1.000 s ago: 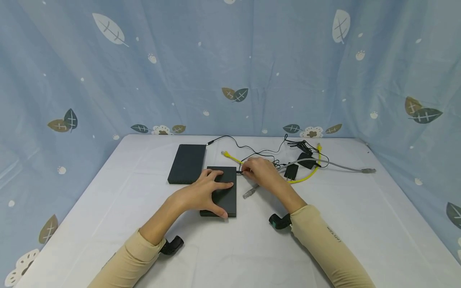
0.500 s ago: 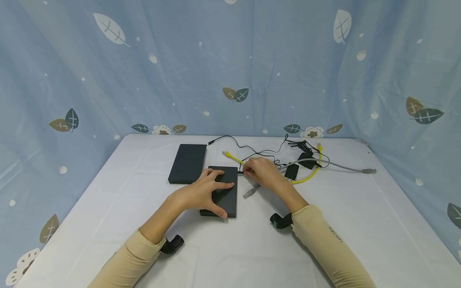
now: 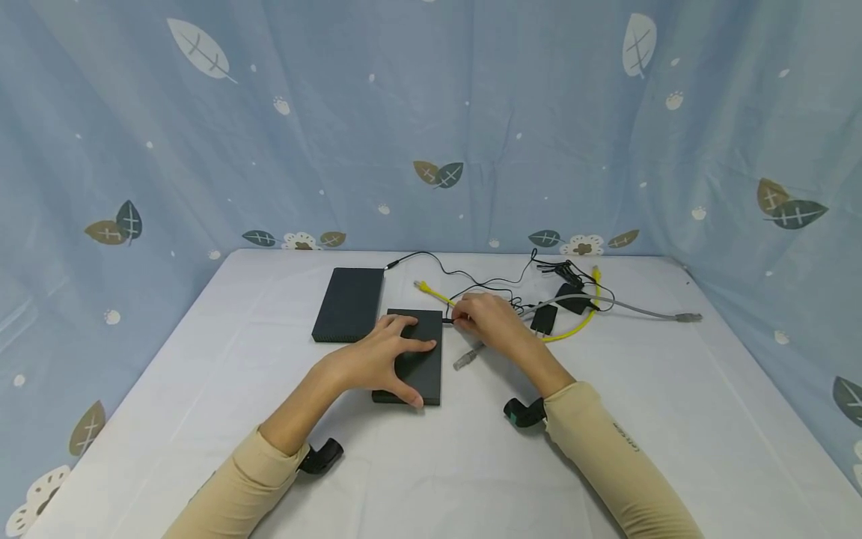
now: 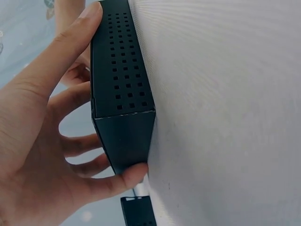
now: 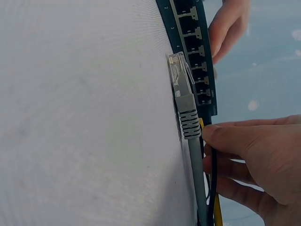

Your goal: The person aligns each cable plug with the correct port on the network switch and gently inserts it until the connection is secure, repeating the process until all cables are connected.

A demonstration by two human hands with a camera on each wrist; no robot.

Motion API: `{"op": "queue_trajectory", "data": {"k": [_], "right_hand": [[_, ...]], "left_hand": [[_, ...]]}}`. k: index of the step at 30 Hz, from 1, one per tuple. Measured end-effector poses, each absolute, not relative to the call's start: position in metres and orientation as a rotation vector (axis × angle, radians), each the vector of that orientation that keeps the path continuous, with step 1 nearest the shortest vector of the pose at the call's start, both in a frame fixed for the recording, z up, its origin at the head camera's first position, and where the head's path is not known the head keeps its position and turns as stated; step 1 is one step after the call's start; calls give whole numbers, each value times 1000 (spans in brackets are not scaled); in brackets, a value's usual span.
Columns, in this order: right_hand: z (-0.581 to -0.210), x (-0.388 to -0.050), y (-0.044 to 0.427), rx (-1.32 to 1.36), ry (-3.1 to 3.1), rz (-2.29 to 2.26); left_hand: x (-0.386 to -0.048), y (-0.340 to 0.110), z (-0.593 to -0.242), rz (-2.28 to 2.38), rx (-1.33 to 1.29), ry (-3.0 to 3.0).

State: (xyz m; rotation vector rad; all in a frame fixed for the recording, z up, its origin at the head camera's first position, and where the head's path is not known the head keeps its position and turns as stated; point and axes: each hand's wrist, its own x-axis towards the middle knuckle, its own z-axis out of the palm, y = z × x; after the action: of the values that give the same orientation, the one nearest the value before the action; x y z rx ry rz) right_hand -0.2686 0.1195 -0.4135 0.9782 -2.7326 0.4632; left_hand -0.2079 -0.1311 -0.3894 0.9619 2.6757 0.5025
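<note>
A black network switch (image 3: pixel 417 370) lies flat on the table, its row of ports (image 5: pixel 200 49) facing right. My left hand (image 3: pixel 377 355) rests spread over its top. The thumb lies at the near edge, and the little finger touches the left side in the left wrist view. My right hand (image 3: pixel 491 322) pinches the black power plug (image 3: pixel 447 321) of a thin cord at the far end of the port side. Whether the plug is seated cannot be seen. A grey Ethernet cable's clear connector (image 5: pixel 181 77) lies beside the ports, apart from my fingers.
A second black box (image 3: pixel 348 303) lies at the back left, with a black cord (image 3: pixel 431 255) at its far right corner. Right of my right hand, two black power adapters (image 3: pixel 544 319) lie tangled with a yellow Ethernet cable (image 3: pixel 575 328) and the grey cable (image 3: pixel 640 309).
</note>
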Motion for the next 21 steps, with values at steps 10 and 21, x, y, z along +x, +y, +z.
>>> {"op": "queue_trajectory", "data": {"k": [10,21], "right_hand": [[-413,-270,121,999,-2715,455],[-414,-270,121,1008,-2715,461]], "left_hand": [[-209,-129,-386,482,957,2663],[-208,-125,-379,453,938,2639]]}}
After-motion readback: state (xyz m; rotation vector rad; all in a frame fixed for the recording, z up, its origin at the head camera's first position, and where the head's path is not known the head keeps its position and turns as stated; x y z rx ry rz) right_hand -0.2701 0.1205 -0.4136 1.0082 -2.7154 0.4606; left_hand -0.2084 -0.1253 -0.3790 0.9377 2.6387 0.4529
